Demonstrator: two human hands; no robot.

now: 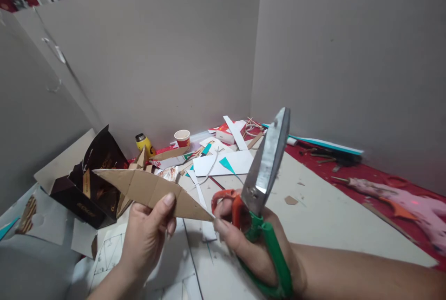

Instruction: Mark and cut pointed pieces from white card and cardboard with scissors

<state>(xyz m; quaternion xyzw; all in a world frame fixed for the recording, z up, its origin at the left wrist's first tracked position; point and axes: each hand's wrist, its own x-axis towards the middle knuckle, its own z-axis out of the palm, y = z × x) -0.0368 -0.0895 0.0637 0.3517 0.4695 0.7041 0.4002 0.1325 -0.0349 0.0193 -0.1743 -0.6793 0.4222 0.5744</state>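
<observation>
- Clutter first, far left: an open dark box (94, 184) sits on the counter (324, 211), with a yellow bottle (144, 143) and a paper cup (182, 137) behind it near the wall.
- Up front, the cardboard strip (153, 188) hangs in the air above the counter, long, brown, pointed at both ends, creased across the middle.
- It looks light and fairly stiff, though the thin tips would likely bend or crush; the wide middle seems the safest place to take hold.
- And that is where the left hand (146, 235) has it: thumb on top, fingers curled beneath, pinching the strip just right of centre.
- The strip's right tip reaches over and touches the fingers of the right hand (244, 239).
- That right hand is closed around the scissors (265, 179), fingers through the orange and green handle loops.
- Blades point up and away, closed or nearly so, clear of the cardboard.
- White and teal paper offcuts (223, 160) litter the counter beyond; a red cloth (383, 179) runs along the right-hand wall.
</observation>
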